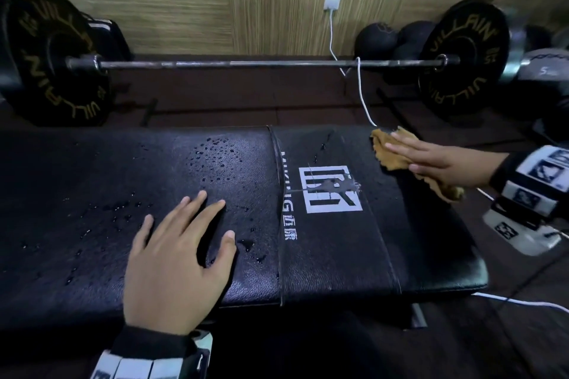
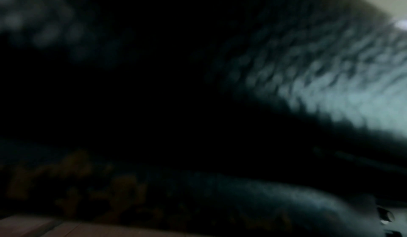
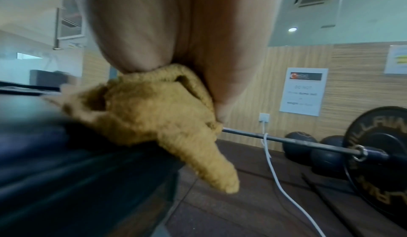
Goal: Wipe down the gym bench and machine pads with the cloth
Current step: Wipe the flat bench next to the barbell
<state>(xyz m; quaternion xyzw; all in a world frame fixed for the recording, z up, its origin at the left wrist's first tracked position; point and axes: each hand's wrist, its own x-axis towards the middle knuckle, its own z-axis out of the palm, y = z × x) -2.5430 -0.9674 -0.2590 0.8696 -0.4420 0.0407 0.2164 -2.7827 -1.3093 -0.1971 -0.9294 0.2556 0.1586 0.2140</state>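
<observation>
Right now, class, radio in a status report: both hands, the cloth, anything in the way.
Left hand flat on bench. Right hand pressing cloth at far right corner. Droplets unwiped mid-pad. White cable beside cloth.

Dim head view with sheen on the bench [image 1: 92, 194] — left wrist nearly black, right wrist blurred up close.

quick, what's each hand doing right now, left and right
Left hand: open, flat on the bench pad, holding nothing.
Right hand: open, straight fingers pressing the cloth onto the bench pad.
</observation>
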